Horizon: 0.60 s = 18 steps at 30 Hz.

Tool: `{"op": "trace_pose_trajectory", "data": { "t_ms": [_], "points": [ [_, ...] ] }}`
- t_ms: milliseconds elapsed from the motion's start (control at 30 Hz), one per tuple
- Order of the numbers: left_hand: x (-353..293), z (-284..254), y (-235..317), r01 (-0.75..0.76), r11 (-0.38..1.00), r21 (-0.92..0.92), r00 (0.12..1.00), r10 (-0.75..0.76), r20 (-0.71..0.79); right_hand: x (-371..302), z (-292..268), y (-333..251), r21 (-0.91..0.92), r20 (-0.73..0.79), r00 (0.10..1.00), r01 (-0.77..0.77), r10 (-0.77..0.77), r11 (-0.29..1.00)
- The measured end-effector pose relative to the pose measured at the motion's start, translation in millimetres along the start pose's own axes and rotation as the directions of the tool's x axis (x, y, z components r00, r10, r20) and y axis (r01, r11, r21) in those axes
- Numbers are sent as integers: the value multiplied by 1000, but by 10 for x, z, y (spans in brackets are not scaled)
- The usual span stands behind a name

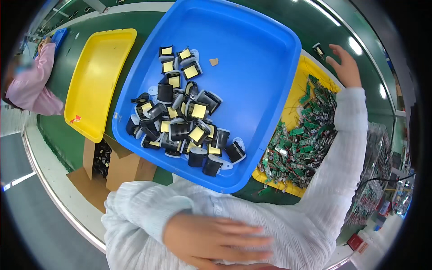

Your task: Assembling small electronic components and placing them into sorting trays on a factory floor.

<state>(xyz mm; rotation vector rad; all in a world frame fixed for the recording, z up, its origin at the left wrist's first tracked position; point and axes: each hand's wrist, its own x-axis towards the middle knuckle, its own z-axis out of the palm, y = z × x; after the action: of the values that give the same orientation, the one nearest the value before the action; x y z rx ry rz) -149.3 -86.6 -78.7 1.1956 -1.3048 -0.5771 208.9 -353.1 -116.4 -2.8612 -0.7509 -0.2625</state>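
Note:
My left hand is held low in front of my body, somewhat blurred, its fingers stretched out and holding nothing I can see. My right arm reaches out to the far right, past the yellow tray of circuit boards. There my right hand is open, thumb and forefinger apart, close to a small black part on the green table but not visibly touching it. Between my hands and farther in, a large blue tray holds many black plastic housings with pale yellow pads, heaped toward its near left.
Green circuit boards with wires fill the right yellow tray. Another yellow tray lies to the left. Below it stands an open cardboard box with black parts inside. A co-worker in a pink sleeve sits at the far left.

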Motion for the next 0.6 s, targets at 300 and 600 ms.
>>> {"op": "trace_pose_trajectory", "data": {
  "t_ms": [300, 600],
  "points": [
    [-805, 15, 720, -174, 984, -38, 985, 173, -17, -1858, -1528, -1518, 874, -184, -160, 425, -970, -236],
    [-714, 30, 1399, -205, 930, 305, 978, 205, 34, -2522, -1914, -1572, 530, -613, -165, 640, -773, -557]
  ]
}}
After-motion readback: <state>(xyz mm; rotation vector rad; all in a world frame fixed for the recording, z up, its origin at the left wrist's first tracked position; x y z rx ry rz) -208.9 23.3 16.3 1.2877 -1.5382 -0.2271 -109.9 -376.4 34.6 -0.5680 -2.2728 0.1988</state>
